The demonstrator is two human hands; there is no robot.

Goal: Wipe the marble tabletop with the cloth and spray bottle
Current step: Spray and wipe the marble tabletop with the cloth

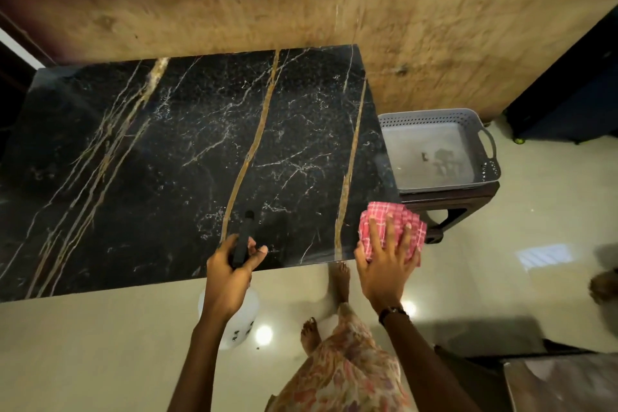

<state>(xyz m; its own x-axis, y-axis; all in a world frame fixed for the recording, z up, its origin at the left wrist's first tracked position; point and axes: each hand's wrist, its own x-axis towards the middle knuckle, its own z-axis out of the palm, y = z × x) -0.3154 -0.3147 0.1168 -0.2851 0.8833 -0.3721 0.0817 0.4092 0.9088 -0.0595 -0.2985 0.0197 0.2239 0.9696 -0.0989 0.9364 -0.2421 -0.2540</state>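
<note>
Gripping the black trigger head of a spray bottle (243,239), the left hand (230,264) has its fingers curled round the neck, with the nozzle aimed forward over the black marble tabletop (160,157); the bottle's translucent white body hangs below the hand, out past the table's near edge and above the pale floor tiles (100,344). The right hand (384,264) lies flat with fingers spread wide, pressing a pink checked cloth (391,227) down at the tabletop's near right corner, part of the cloth reaching beyond the edge. A watch (393,313) sits on the right wrist. Gold and white veins run across the dark stone, which butts against a brown textured wall (334,3). Just beside the table's right side a grey perforated basket (485,124) rests on a dark stool (448,204). Bare feet and a floral garment (341,371) show below, near the table's front edge
</note>
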